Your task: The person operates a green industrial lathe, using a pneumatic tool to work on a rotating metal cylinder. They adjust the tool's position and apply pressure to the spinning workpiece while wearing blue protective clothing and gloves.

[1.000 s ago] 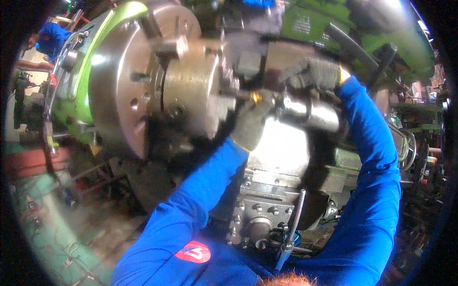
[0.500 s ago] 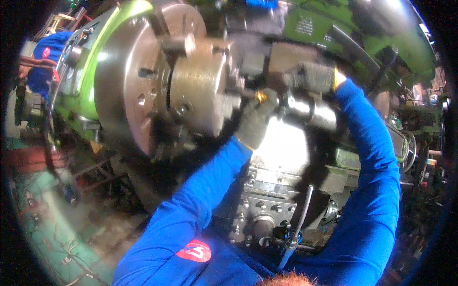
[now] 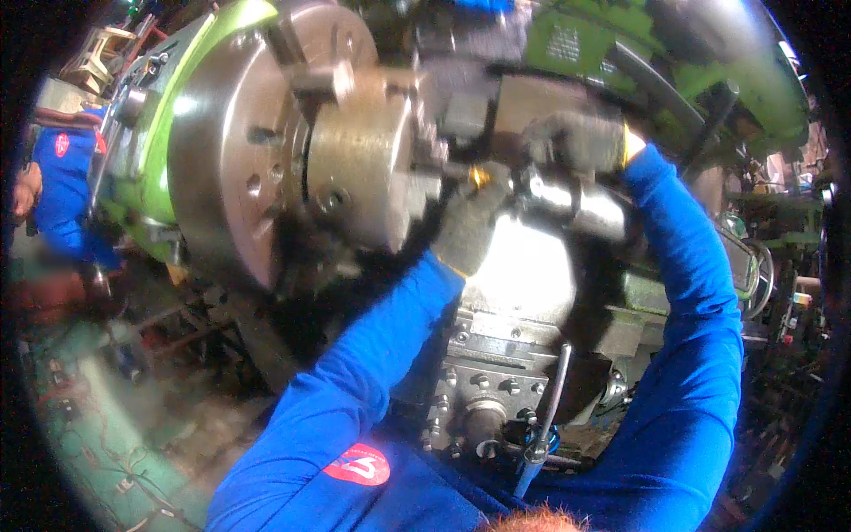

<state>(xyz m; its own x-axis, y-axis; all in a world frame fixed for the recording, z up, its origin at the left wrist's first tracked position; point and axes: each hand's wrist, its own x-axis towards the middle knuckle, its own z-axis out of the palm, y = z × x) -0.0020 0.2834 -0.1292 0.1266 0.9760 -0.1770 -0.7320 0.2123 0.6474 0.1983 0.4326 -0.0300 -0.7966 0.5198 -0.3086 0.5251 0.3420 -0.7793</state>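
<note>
Head view: lathe chuck (image 3: 362,168) is standing left. Gloved right hand (image 3: 585,142) is showing curled fingers, gloved left hand (image 3: 470,220) bent ones; cannot tell if either is pinching. Shiny metal cylinder (image 3: 596,213) is lying right of left hand, nearer than right hand, long axis running left-right. Yellow piece (image 3: 480,176) is showing at left fingertips.

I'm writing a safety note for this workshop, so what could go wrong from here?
The gloved left hand is close to the chuck; it might snag if that turned, though a still can't show me whether it is turning.
The gloved right hand is right by the shiny cylinder; a slip could knock it against metal.
The slanting metal handle stands near the blue top, so leaning in might bump it.
</note>
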